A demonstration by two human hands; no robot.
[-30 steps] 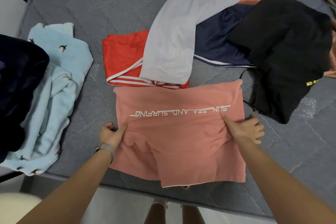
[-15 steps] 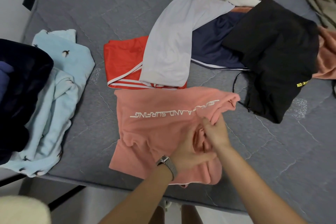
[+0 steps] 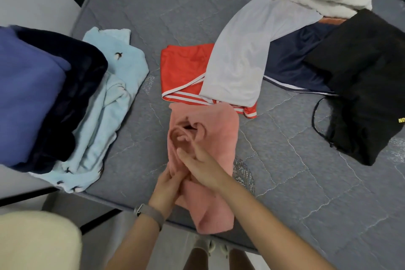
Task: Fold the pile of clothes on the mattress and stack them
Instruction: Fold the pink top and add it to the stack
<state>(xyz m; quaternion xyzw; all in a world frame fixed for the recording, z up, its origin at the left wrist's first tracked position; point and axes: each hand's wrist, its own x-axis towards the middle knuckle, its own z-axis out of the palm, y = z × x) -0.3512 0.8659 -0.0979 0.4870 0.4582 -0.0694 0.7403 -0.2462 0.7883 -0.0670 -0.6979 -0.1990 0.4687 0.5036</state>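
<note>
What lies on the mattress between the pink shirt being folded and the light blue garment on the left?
Nothing lies there. In the head view, bare grey mattress separates the pink shirt from the light blue garment.

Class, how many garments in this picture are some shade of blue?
4: royal-blue folded garment, navy fleece garment, light-blue bird-print garment at left; navy white-trimmed shorts at right. More may be hidden.

Pink T-shirt [image 3: 215, 131], spread wide with its white lettering showing a second ago, now folded into a narrow lengthwise strip, lettering hidden. Left hand [image 3: 168, 184] and right hand [image 3: 200, 165], earlier apart at the shirt's side edges, now meet on its near half, fingers overlapping.
</note>
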